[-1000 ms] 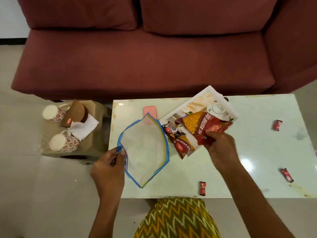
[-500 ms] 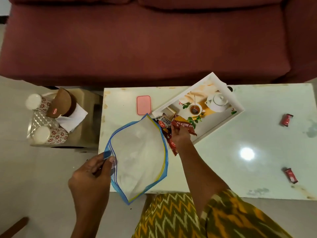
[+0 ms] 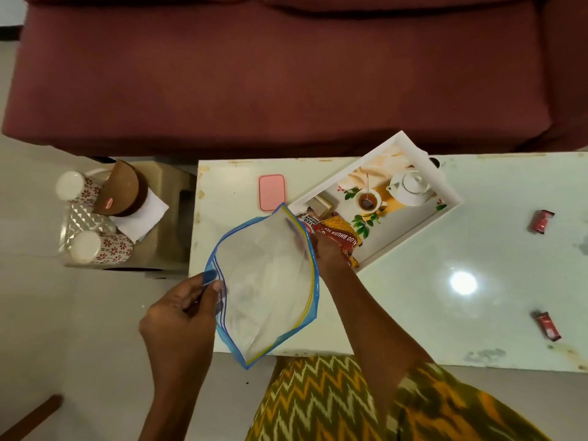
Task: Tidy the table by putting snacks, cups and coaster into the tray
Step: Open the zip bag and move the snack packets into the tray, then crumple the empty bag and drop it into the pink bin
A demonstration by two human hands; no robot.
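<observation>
Pinched the blue-sealed mouth edge of the clear plastic zip bag [image 3: 267,281] between thumb and fingers [image 3: 213,289] of the left hand [image 3: 187,310], holding it spread open above the near left part of the glossy white tabletop [image 3: 413,313]. Grasped the near end of the red snack packet [image 3: 342,240] with the right hand [image 3: 329,249], as far as could be told with those fingers partly hidden behind the bag's rim. Had that packet lying inside the white rectangular tray [image 3: 451,202], at its near left end, long axis roughly along the tray's short wall. Left the pink rounded-rectangle coaster [image 3: 272,192] flat just beyond the bag and just beside the tray's left corner, nearer the right hand. Left the small red wrapped sweets [image 3: 542,221] well apart to the right, also on the right hand's side. Left the white floral-patterned cups [image 3: 95,246] lying on the beige side stool [image 3: 165,243] off to the left, nearer the occupied left hand. Judged letting go of the packet the step in hand, the coaster the shortest reach after.
</observation>
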